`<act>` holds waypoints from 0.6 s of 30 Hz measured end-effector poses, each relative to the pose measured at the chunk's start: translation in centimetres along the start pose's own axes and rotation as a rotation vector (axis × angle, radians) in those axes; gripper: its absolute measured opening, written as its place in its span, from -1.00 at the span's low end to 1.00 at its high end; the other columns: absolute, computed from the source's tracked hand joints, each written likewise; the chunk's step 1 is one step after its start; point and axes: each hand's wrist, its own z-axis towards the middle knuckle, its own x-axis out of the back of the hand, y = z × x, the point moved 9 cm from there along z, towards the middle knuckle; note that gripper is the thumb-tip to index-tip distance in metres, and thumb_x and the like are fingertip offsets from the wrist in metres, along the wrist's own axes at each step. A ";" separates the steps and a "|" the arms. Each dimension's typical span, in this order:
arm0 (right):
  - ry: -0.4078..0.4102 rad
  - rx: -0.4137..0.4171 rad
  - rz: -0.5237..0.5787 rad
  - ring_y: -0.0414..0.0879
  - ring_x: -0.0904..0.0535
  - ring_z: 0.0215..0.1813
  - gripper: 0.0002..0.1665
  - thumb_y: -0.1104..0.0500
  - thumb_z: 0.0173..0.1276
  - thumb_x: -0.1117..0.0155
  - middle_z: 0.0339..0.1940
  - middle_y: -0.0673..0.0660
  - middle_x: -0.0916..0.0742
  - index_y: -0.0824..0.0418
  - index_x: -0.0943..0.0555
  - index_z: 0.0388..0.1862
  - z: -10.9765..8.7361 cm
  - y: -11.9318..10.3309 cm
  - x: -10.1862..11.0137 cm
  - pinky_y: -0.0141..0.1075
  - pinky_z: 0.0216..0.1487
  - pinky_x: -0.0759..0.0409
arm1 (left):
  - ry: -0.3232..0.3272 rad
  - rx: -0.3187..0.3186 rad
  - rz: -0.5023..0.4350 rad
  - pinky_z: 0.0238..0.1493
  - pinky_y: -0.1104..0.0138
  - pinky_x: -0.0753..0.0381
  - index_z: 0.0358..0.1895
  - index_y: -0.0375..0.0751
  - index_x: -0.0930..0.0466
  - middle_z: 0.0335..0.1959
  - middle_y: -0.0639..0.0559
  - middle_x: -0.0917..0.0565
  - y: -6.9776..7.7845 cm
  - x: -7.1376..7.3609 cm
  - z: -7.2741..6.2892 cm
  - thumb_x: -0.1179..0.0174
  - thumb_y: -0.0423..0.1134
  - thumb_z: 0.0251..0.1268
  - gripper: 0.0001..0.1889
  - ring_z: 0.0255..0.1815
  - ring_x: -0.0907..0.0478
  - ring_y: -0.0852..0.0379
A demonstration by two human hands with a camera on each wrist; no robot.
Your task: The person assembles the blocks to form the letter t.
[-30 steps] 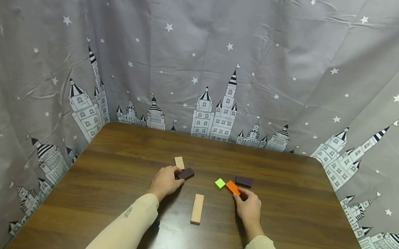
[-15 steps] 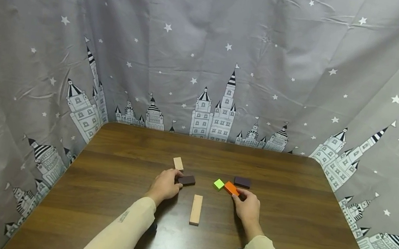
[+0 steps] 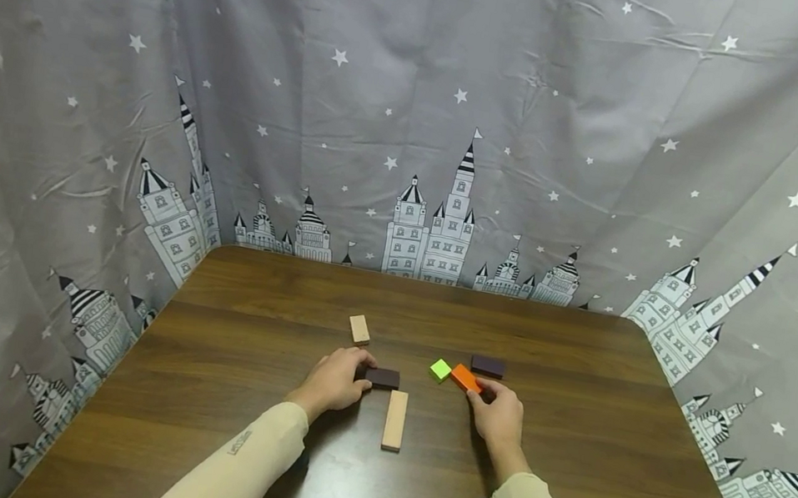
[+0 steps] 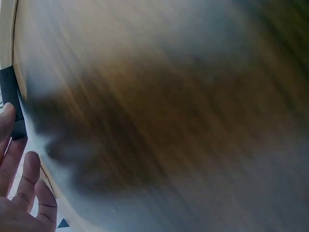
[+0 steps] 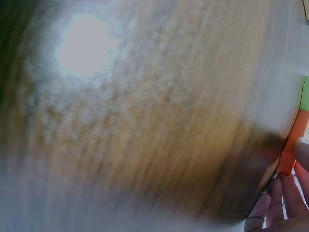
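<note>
My left hand [image 3: 333, 382] pinches a dark brown block [image 3: 384, 378] between thumb and fingers. The block lies crosswise, close to the far end of a long pale wooden block [image 3: 395, 421]. In the left wrist view, thumb and fingertips are on the dark block [image 4: 10, 92], its far end by the pale one. With its thumb and fingers, my right hand [image 3: 500, 420] holds an orange block [image 3: 465, 377] on the table. Beside the orange block's far-left end is a lime green block [image 3: 439, 370]. The right wrist view shows the orange block [image 5: 296, 133] adjoining the green one.
A short pale wooden block [image 3: 359, 329] lies beyond my left hand. Behind the orange block rests a dark purple block [image 3: 487, 366]. The brown wooden table [image 3: 273, 283] reaches back to a grey curtain [image 3: 359, 92] printed with castles and stars.
My left hand has drawn the dark brown block toward me and slightly right, turning it from slanted to crosswise beside the long pale block. The right hand and orange block stay in place.
</note>
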 end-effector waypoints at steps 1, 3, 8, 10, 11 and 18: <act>-0.001 0.000 -0.001 0.31 -0.58 0.15 -0.68 0.21 0.32 -0.44 0.06 0.36 -0.72 0.30 -0.75 0.03 0.0 0.0 0.0 0.12 0.19 -0.45 | -0.001 -0.002 -0.003 0.20 -0.07 -0.39 0.03 -0.07 -0.67 0.09 -0.04 -0.65 0.0 0.0 0.0 -0.38 -0.26 0.28 -0.73 0.18 -0.53 -0.14; -0.004 -0.003 -0.003 0.31 -0.58 0.16 -0.68 0.21 0.33 -0.44 0.07 0.36 -0.72 0.30 -0.75 0.03 0.0 0.0 0.0 0.13 0.19 -0.45 | -0.005 -0.007 -0.008 0.21 -0.07 -0.39 0.03 -0.06 -0.68 0.09 -0.03 -0.65 0.0 -0.1 -0.1 -0.38 -0.27 0.28 -0.73 0.18 -0.52 -0.13; -0.002 -0.006 -0.001 0.31 -0.58 0.16 -0.68 0.22 0.33 -0.43 0.07 0.35 -0.72 0.30 -0.75 0.03 0.0 0.0 0.1 0.12 0.19 -0.45 | -0.015 -0.019 -0.004 0.20 -0.08 -0.39 0.04 -0.03 -0.68 0.09 -0.02 -0.65 0.0 -0.5 -0.1 -0.39 -0.26 0.26 -0.72 0.19 -0.51 -0.14; 0.001 -0.005 -0.001 0.31 -0.58 0.16 -0.68 0.22 0.32 -0.44 0.06 0.35 -0.72 0.30 -0.75 0.03 0.0 0.0 0.1 0.12 0.19 -0.45 | -0.018 -0.021 0.000 0.20 -0.07 -0.38 0.04 -0.03 -0.68 0.09 -0.02 -0.65 0.0 -0.6 0.0 -0.40 -0.25 0.26 -0.71 0.19 -0.50 -0.13; 0.001 -0.005 -0.001 0.31 -0.58 0.15 -0.68 0.22 0.32 -0.44 0.06 0.35 -0.72 0.30 -0.75 0.03 0.0 0.0 0.1 0.12 0.18 -0.45 | -0.019 -0.021 0.003 0.21 -0.07 -0.38 0.05 -0.03 -0.68 0.09 -0.01 -0.65 0.0 -0.6 -0.1 -0.40 -0.25 0.26 -0.71 0.19 -0.50 -0.13; -0.006 -0.001 -0.010 0.32 -0.56 0.19 -0.68 0.21 0.32 -0.44 0.08 0.35 -0.71 0.29 -0.75 0.03 0.0 -0.1 0.1 0.13 0.21 -0.43 | -0.023 -0.024 -0.006 0.22 -0.07 -0.38 0.09 -0.04 -0.67 0.12 -0.02 -0.64 -0.1 -0.8 -0.1 -0.39 -0.26 0.27 -0.68 0.20 -0.48 -0.13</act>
